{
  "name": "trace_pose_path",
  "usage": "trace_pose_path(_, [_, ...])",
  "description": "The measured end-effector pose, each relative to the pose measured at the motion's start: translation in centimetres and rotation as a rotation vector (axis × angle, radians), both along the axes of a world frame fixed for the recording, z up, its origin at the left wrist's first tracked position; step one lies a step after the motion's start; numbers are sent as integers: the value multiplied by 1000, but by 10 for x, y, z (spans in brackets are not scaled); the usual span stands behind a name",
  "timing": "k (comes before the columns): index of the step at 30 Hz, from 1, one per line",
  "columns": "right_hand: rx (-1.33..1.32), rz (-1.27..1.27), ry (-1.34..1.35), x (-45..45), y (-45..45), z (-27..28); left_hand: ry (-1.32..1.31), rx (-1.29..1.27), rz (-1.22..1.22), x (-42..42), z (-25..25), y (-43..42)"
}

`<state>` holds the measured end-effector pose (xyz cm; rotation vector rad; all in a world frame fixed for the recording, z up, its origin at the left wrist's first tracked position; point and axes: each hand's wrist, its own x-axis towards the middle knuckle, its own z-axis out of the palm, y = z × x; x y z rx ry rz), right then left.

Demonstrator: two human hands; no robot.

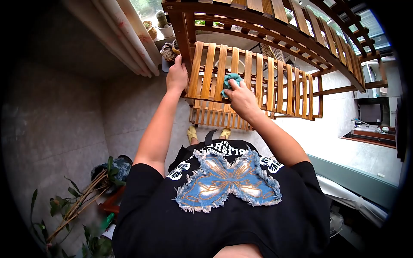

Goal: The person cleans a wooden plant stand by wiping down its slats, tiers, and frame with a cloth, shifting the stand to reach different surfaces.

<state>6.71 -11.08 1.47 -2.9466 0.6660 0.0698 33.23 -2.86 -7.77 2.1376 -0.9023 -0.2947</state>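
A slatted wooden shelf rack [269,88] stands in front of me with several tiers. My right hand [244,101] is closed on a teal cloth [231,79] and presses it against the slats of the middle tier, toward its left part. At that tier's left end, my left hand [177,78] is wrapped around the rack's upright post [184,38]; some of its fingers are hidden behind the wood. A lower slatted tier [219,117] shows beneath, above my yellow slippers [225,133].
A potted cactus [162,20] stands on the windowsill at the upper left, beside a light curtain [124,36]. A leafy plant [77,198] with long stems is at the lower left. The rack's top tier [297,28] overhangs the middle one.
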Motion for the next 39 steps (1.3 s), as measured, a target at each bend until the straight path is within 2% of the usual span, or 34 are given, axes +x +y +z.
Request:
trace_pose_path(3, [42, 61, -52, -22, 26, -2, -15, -24, 5, -2, 1, -3])
trace_pose_path(5, [22, 67, -38, -30, 37, -3, 170, 53, 47, -5, 19, 3])
trace_pose_path(6, [44, 72, -78, -35, 36, -8, 78, -8, 0, -3, 18, 3])
trace_pose_path(8, [63, 72, -120, -45, 30, -10, 129, 0, -3, -2, 14, 3])
trace_pose_path(13, [482, 39, -161, -69, -8, 13, 226, 3, 9, -9, 29, 4])
trace_pose_path(14, [577, -7, -241, -75, -20, 12, 216, 6, 9, -9, 30, 4])
trace_pose_path(15, [804, -108, -295, -75, -33, 22, 207, 10, 10, -9, 29, 4])
trace_pose_path(16, [888, -237, -408, -77, -43, 24, 208, 10, 8, -9, 29, 4])
trace_pose_path(17, [913, -261, -504, -75, -59, 23, 194, 7, 2, -8, 28, 4])
trace_pose_path(18, [901, -280, -591, -69, -73, 22, 179, 4, -6, -8, 28, 3])
trace_pose_path(20, [651, -275, -701, -50, -103, 16, 178, 15, -6, -10, 28, 0])
trace_pose_path(21, [481, -341, -699, -35, -108, 22, 179, 25, 3, -10, 28, 0])
trace_pose_path(23, [300, -282, -696, -8, -143, -1, 174, 30, -2, -11, 27, -2])
trace_pose_path(25, [64, -328, -489, 19, -153, -4, 169, 35, -1, -11, 27, -2])
trace_pose_path(29, [-72, -391, -229, 46, -168, -51, 163, 29, 7, -16, 35, -1])
trace_pose_path(32, [-149, -332, -153, 50, -163, -46, 154, 23, 14, -16, 34, -2])
trace_pose_path(34, [-202, -294, -4, 49, -156, -36, 140, 15, 7, -15, 30, 0])
trace_pose_path(39, [-288, -214, -65, 37, -146, -45, 98, 47, 12, -9, 18, -3])
